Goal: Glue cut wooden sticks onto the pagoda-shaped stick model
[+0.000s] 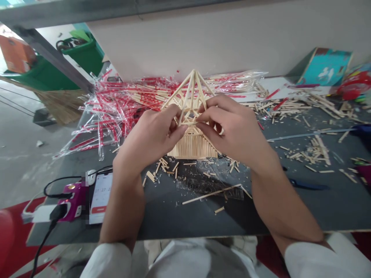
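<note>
A small house model of pale wooden sticks [193,148] stands on the dark table, with a pointed frame of sticks as its roof. My left hand [155,133] is at the model's left side, thumb and fingers pinched on a short wooden stick [189,123] that lies across the lower front of the roof frame. From the right, my right hand [228,123] reaches to the same stick's other end, its fingers bent together near the frame. Exactly what the right fingertips grip is partly hidden. The model's back is covered by its own front.
Red-and-clear plastic wrappers [116,112] with sticks lie behind on the left. Loose stick pieces [315,150] are scattered at right. A clear ruler [208,188] lies in front. A phone [100,197] and a purple power strip [71,200] sit at left; blue scissors [307,185] at right.
</note>
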Available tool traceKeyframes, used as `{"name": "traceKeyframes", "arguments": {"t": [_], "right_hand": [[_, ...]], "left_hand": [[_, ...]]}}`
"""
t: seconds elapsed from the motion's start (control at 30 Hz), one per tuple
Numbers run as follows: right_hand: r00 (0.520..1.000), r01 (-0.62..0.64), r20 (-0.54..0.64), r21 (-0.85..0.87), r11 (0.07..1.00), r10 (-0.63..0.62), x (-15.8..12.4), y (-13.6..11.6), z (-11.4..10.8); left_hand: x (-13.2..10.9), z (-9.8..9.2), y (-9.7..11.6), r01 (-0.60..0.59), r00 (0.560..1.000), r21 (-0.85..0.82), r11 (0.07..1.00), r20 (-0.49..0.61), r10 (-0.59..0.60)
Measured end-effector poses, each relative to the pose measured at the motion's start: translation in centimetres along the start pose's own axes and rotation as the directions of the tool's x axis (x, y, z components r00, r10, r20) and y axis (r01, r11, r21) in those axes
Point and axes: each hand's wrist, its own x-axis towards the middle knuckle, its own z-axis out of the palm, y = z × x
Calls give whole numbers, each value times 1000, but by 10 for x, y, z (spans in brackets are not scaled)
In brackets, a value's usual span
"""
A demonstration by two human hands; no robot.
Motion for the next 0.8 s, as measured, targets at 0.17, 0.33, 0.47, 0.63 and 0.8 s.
{"name": "traceKeyframes", "arguments": {"t": [0.17,0.33,0.47,0.63,0.8], "right_hand": [[1000,-2,-22,7,1000,2,2,4,2],[1000,18,-19,4,1000,-18,5,8,2],[998,53,-40,13,998,-53,9,15,8],[994,32,-100,2,999,-31,10,24,20],[993,13,-118,-25,1000,-16,8,15,15]], "left_hand": [[2,2,-3,18,999,-55,998,-34,-20],[2,4,-4,15,998,-63,998,-57,-18],[3,7,-6,11,998,-33,999,-66,-14],[9,15,-11,68,993,-8,998,-99,-68],[-1,2,1,120,992,75,990,-59,-116]]}}
